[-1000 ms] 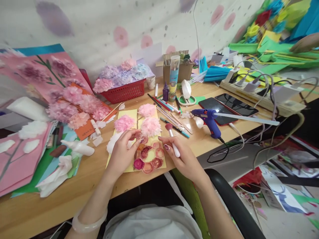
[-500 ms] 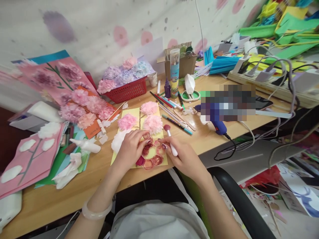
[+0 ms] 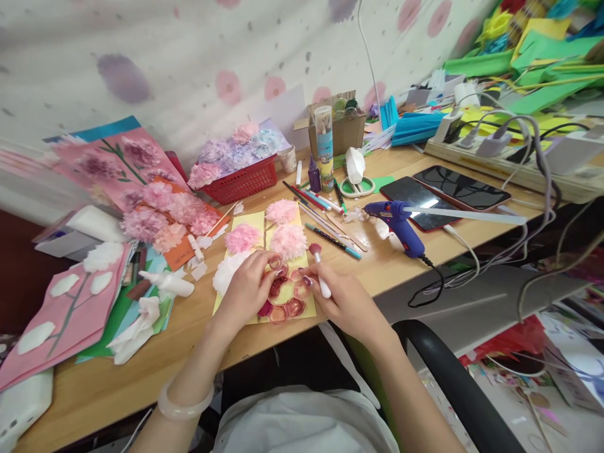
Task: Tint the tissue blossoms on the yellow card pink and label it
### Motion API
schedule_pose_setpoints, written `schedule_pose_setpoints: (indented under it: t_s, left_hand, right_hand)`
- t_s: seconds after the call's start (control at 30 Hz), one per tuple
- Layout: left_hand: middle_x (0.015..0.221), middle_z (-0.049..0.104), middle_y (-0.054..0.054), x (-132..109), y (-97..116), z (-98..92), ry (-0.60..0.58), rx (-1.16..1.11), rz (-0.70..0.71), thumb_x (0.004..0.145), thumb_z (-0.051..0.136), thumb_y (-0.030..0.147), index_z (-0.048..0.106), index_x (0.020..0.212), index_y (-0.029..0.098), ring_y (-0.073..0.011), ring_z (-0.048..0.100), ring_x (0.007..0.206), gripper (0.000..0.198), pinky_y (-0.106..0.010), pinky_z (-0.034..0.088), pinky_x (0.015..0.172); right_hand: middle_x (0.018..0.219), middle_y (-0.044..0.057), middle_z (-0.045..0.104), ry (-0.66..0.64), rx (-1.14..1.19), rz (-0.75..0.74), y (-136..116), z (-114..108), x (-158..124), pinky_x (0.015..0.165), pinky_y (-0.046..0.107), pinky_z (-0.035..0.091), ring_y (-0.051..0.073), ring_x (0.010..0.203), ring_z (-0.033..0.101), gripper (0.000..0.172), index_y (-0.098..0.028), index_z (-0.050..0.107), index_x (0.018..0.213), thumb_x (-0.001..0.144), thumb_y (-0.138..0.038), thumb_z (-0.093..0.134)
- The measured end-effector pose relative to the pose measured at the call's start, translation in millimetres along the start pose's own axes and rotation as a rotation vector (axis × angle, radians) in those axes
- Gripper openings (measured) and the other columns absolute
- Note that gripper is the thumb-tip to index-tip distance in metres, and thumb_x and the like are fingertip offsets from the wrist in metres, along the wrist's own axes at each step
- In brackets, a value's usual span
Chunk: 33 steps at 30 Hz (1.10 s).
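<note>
Left hand (image 3: 248, 278) bent inward, fingers (image 3: 264, 259) pinching palette (image 3: 295, 306), right hand (image 3: 340, 294) gripping slanted brush (image 3: 324, 287)

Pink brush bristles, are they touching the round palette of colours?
Apart: the head view shows a gap, with the pink bristles pointing away from the palette.

Single head-worn camera, close above the desk (image 3: 189, 321), view forward and down.

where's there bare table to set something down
Bare tabletop shows front left, between the crumpled tissue and the yellow card, and between the right hand and the glue gun. Crowded at the back, around the purple bottle and clear tube.
</note>
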<state>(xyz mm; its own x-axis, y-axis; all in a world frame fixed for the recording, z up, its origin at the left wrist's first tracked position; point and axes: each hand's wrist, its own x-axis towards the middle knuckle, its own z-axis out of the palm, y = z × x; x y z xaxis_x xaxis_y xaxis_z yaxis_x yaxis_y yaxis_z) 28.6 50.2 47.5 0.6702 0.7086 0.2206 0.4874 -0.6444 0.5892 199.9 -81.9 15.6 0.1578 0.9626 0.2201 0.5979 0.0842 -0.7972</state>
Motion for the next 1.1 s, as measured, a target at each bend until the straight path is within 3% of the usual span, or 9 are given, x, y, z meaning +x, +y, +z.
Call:
schedule_pose_setpoints:
  t_s: [0.17,0.4,0.67,0.9,1.1]
  left_hand:
    - [0.107,0.07,-0.009,3.7,0.8,-4.0,-0.038,0.039,0.052,0.088,0.054,0.029,0.065,0.105,0.021,-0.0252,0.066,0.104,0.022,-0.044,0.051,0.097]
    - [0.114,0.067,-0.01,3.5,-9.1,-8.9,0.075,0.079,0.041,0.09,0.049,0.026,0.059,0.115,0.02,-0.0231,0.067,0.102,0.027,-0.043,0.053,0.094]
    - [0.114,0.07,-0.01,3.2,2.1,-0.2,-0.081,0.084,0.167,0.092,0.048,0.028,0.066,0.107,0.022,-0.0253,0.064,0.112,0.024,-0.044,0.048,0.103]
    - [0.117,0.067,-0.01,3.4,-14.6,-5.6,0.063,0.043,0.042,0.092,0.047,0.027,0.058,0.12,0.02,-0.0216,0.068,0.103,0.032,-0.04,0.055,0.091]
    - [0.113,0.068,-0.009,10.4,-2.2,-5.4,-0.062,0.081,0.085,0.087,0.05,0.024,0.066,0.113,0.021,-0.025,0.064,0.109,0.03,-0.045,0.05,0.1]
  right_hand:
    - [0.094,0.008,0.075,-0.015,-0.025,0.003,0.5,0.9,0.9,0.069,0.03,0.046,0.025,0.082,0.071,0.018,-0.022,0.058,0.109,0.101,-0.027,0.043]
    - [0.101,0.01,0.075,-0.03,-0.022,0.008,-1.5,1.6,1.7,0.071,0.032,0.047,0.028,0.088,0.073,0.019,-0.02,0.058,0.109,0.1,-0.029,0.044]
    - [0.098,0.008,0.075,-0.022,-0.014,0.012,-1.0,1.6,1.2,0.072,0.03,0.046,0.025,0.089,0.072,0.018,-0.022,0.059,0.11,0.1,-0.025,0.045]
    - [0.096,0.008,0.075,-0.037,-0.03,0.01,-1.5,1.1,2.5,0.068,0.03,0.044,0.026,0.085,0.072,0.018,-0.021,0.058,0.109,0.101,-0.03,0.044]
    - [0.093,0.007,0.075,-0.025,-0.048,0.006,0.2,2.6,1.9,0.066,0.028,0.041,0.025,0.082,0.072,0.018,-0.022,0.058,0.109,0.101,-0.029,0.044]
